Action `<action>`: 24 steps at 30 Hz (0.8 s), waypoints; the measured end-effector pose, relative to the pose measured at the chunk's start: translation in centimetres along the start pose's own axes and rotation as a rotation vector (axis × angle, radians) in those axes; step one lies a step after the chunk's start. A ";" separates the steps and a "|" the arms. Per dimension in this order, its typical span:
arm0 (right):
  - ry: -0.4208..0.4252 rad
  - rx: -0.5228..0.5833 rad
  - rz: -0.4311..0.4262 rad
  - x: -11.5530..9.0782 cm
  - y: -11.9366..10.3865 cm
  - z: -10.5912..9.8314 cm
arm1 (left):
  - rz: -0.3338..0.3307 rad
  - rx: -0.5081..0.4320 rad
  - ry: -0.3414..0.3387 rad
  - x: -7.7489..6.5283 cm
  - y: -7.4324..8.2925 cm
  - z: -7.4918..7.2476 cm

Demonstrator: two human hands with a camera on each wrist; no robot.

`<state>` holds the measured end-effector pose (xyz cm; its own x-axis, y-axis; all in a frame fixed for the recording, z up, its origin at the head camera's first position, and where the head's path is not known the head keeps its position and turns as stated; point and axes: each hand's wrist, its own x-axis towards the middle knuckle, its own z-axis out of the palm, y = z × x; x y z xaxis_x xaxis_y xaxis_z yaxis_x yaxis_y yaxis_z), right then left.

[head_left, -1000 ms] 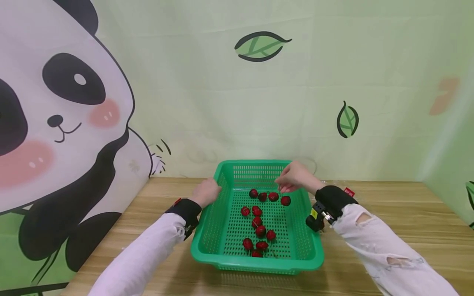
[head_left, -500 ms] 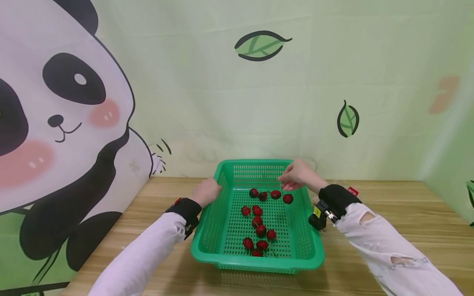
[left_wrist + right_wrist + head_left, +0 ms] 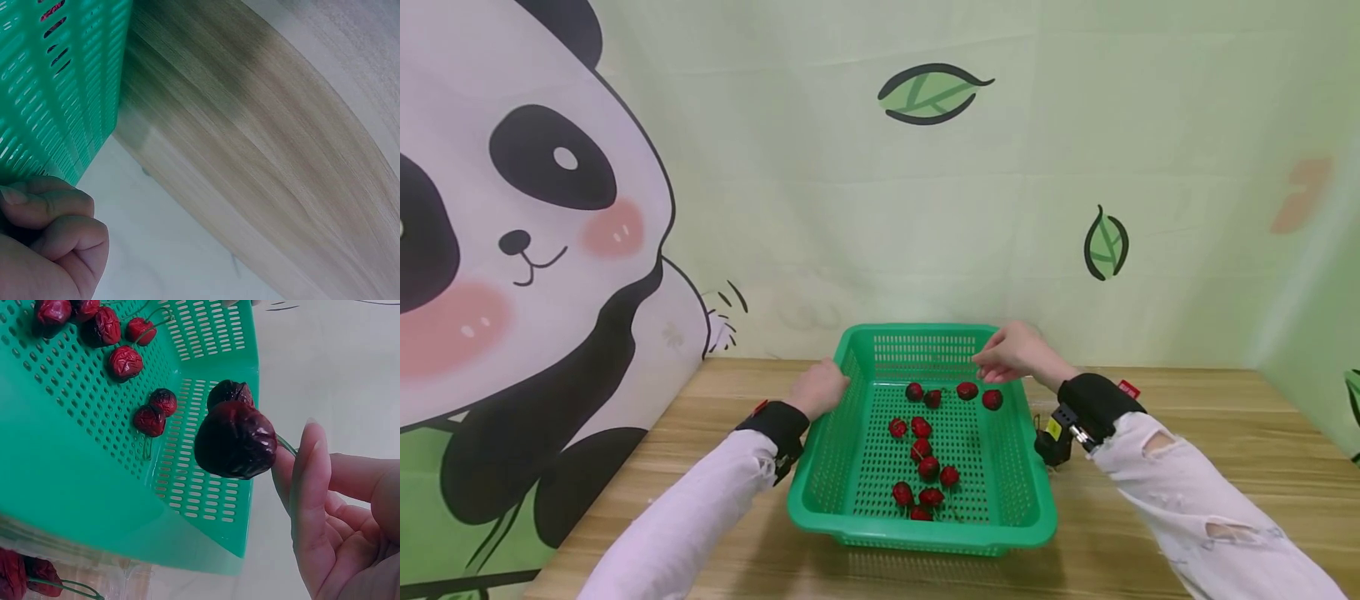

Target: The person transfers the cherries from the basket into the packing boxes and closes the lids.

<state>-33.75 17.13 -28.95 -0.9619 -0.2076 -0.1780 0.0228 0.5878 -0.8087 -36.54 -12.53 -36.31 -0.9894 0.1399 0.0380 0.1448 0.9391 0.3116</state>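
A green plastic basket (image 3: pixel 917 531) with slotted walls stands on the wooden table, holding several wrinkled dark-red cherries (image 3: pixel 928 468) with green stems. At its left rim, my left hand (image 3: pixel 817 389) grips with curled fingers; the left wrist view shows these knuckles (image 3: pixel 69 231) against the slotted wall. Over the far right corner, my right hand (image 3: pixel 1018 352) pinches a green stem between thumb and fingers. From it hang two cherries, a larger-looking near one (image 3: pixel 234 440) and one partly hidden behind it (image 3: pixel 229 394), both above the basket floor.
To the basket's right, a clear plastic container (image 3: pixel 125 575) with more cherries (image 3: pixel 40 578) shows low in the right wrist view. Behind the wooden table (image 3: pixel 1210 417) hangs a printed panda backdrop (image 3: pixel 820 208).
My right hand has drifted right and slightly up, carrying the pair of cherries toward the basket's right wall. The left hand stays at the left rim.
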 end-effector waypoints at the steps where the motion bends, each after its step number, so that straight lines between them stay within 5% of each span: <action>1: -0.001 0.001 -0.003 -0.1 0.1 -0.1 | 0.002 0.000 0.002 0.0 0.0 0.0; 24: 0.009 0.037 0.004 -0.9 0.6 -2.0 | -0.002 -0.017 -0.008 -0.3 0.1 -0.3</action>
<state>-33.46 19.23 -28.16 -0.9641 -0.1986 -0.1765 0.0366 0.5588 -0.8285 -36.21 -12.58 -36.03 -0.9896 0.1406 0.0299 0.1426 0.9339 0.3279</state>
